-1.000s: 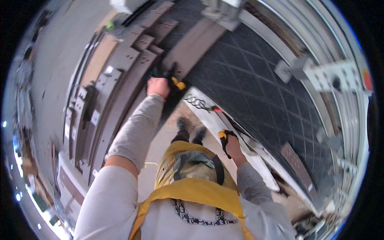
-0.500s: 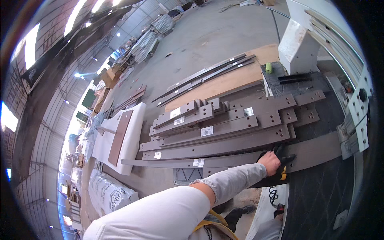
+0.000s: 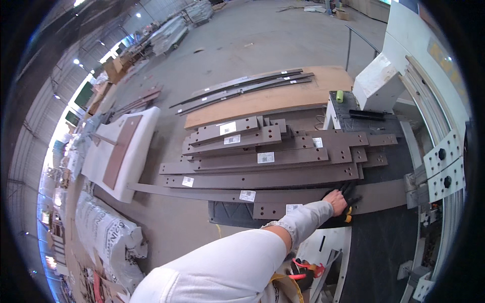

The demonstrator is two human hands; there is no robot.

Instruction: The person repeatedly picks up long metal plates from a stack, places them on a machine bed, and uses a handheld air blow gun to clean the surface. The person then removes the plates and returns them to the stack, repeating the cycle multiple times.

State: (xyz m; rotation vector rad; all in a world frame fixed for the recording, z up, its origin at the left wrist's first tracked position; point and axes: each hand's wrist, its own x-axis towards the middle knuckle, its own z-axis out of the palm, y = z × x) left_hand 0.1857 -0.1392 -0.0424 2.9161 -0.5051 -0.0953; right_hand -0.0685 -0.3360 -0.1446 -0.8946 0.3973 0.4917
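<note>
My left hand [image 3: 337, 202] reaches in from the lower left in a pale sleeve. Bare skin shows at its back and black glove material over its fingers. It is closed over a long flat grey-brown metal bar [image 3: 298, 195], partly hiding the near edge; a small yellow thing [image 3: 348, 216] shows just below the fingers. The bar carries a white label and runs right to a metal clamp-like block [image 3: 413, 189] on the machine. Behind it lies a stack of drilled flat bars [image 3: 262, 161]. I cannot make out my right hand.
Red-orange handles or tubing [image 3: 309, 267] show low by my body. A green roll [image 3: 340, 96] stands on the bench behind the stack. Thin dark bars lie on a wooden board [image 3: 323, 91]. White foam [image 3: 144, 141] and a wrapped package [image 3: 111, 237] are at left.
My view has shifted, so more of the machine at right shows. My left hand keeps its place on the bar. The red-orange handles or tubing now show more fully near my body.
</note>
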